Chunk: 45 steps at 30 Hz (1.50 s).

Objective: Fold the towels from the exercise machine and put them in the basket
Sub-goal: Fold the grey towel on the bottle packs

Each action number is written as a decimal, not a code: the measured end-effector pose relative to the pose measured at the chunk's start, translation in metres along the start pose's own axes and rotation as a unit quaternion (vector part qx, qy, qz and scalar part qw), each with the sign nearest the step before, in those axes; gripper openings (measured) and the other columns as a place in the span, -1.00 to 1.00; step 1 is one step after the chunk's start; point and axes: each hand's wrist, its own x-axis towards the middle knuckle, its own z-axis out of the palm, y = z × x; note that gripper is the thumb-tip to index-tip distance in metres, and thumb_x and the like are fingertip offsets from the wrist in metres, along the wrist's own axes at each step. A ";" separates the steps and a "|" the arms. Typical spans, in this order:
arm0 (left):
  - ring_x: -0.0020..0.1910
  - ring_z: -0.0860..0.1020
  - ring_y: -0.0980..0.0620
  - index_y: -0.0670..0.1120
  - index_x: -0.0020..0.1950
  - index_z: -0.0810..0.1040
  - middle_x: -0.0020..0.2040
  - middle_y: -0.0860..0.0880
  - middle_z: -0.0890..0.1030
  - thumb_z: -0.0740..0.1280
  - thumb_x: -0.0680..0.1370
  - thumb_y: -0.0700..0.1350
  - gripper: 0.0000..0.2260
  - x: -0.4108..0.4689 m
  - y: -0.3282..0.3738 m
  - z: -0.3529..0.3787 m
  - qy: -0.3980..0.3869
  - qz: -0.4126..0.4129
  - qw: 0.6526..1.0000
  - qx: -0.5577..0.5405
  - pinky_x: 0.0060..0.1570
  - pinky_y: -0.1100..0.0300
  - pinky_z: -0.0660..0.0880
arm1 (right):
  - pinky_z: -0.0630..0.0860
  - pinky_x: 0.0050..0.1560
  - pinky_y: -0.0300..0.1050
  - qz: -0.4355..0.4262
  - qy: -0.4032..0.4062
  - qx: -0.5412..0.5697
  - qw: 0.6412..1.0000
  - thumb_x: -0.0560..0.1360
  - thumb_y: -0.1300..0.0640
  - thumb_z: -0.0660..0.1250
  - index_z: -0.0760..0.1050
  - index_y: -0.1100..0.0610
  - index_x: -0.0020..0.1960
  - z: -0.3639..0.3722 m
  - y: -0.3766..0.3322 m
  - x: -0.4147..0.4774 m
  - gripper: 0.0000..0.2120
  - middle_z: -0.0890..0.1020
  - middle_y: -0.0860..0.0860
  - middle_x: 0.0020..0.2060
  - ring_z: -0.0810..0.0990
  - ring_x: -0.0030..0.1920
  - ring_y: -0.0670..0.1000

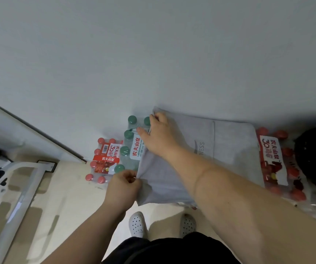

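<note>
You have one towel [229, 149] spread over bottle packs [136, 149] by the wall, mid-fold. Your left grip [123, 184] pinches its near corner and your right grip [160, 134] its far corner. Folding and basketing remain. I can't tell whether the dark shape [315, 159] at right is the basket.

Shrink-wrapped pack of green-capped water bottles [129, 149] stands on the beige floor [73, 187] against the white wall [153, 54], with a white label with red characters on top. Touching its left side is a smaller pack of red-capped bottles [104, 161] with a red label and a barcode. Another red-capped pack [273, 162] sits well to the right, with a white-and-red label. White perforated shoes [137, 223] at bottom centre, toes toward the packs. Dark diagonal strip [39, 130] along the wall at left.
</note>
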 end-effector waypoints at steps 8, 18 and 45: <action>-0.26 0.64 -0.22 -0.11 -0.20 0.61 -0.27 -0.10 0.66 0.35 0.50 -0.22 -0.91 0.036 -0.026 -0.077 -0.006 0.020 0.999 0.027 -0.32 -0.15 0.63 | 0.21 0.47 0.16 -0.006 -0.028 -0.107 0.994 0.59 -0.30 0.09 0.21 0.14 0.54 0.056 -0.068 0.025 -0.31 0.20 0.01 0.51 0.20 0.49 0.11; -0.25 0.66 -0.10 0.02 -0.13 0.60 -0.26 0.03 0.69 0.41 0.47 -0.09 -0.98 0.078 -0.046 -0.119 -0.062 0.031 0.997 0.021 -0.22 -0.07 0.65 | 0.09 0.54 0.16 -0.012 -0.023 -0.122 0.992 0.60 -0.29 0.09 0.14 0.05 0.59 0.090 -0.083 0.035 -0.32 0.16 0.04 0.54 0.10 0.54 0.11; -0.37 0.51 -0.11 0.00 -0.30 0.35 -0.34 0.01 0.48 0.44 0.37 0.00 -0.73 0.009 0.005 0.068 0.073 0.349 0.850 0.388 -0.44 0.13 0.41 | -0.35 0.48 0.36 0.033 -0.014 -0.272 0.962 0.57 -0.37 -0.12 -0.10 0.01 0.62 -0.039 0.118 -0.052 -0.25 -0.16 0.12 0.61 -0.28 0.58 0.23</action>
